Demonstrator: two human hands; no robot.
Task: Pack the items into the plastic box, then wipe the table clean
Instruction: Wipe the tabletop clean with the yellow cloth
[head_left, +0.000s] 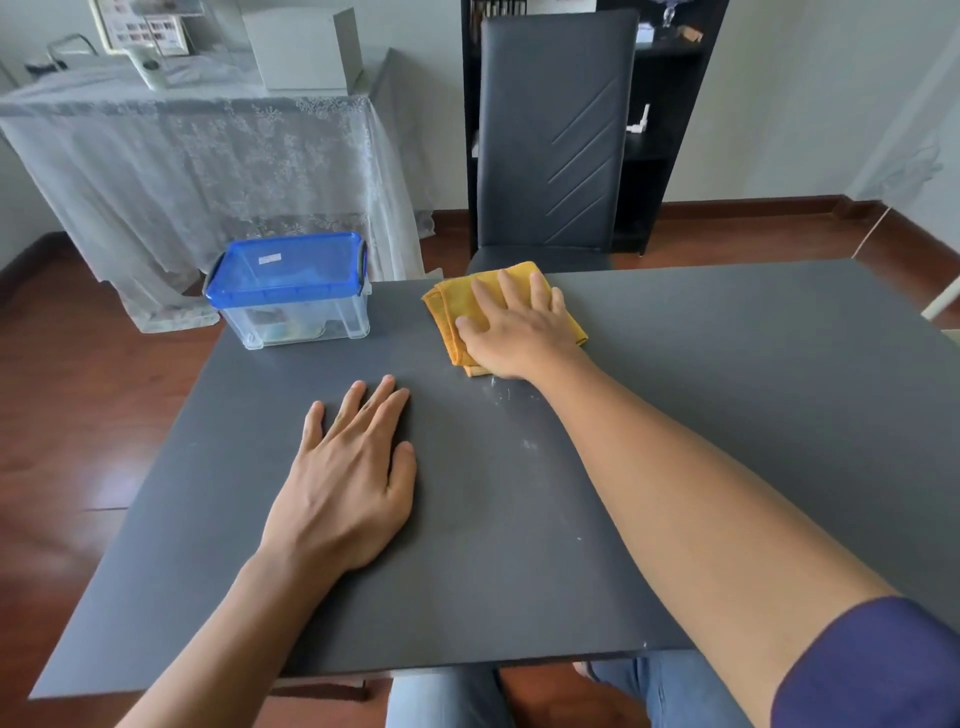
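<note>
A clear plastic box (291, 317) with a blue lid clipped on stands at the far left corner of the dark grey table (727, 415); items show dimly inside it. A folded yellow cloth (452, 306) lies near the far edge. My right hand (514, 327) presses flat on the cloth, fingers spread. My left hand (348, 478) rests palm down on the bare tabletop, holding nothing. Whitish smears (506, 397) mark the table just behind my right wrist.
A dark high-backed chair (556, 135) stands at the table's far side. Behind it is a black shelf (670, 130). A side table draped in lace cloth (208, 150) stands at the back left. The floor is red-brown wood.
</note>
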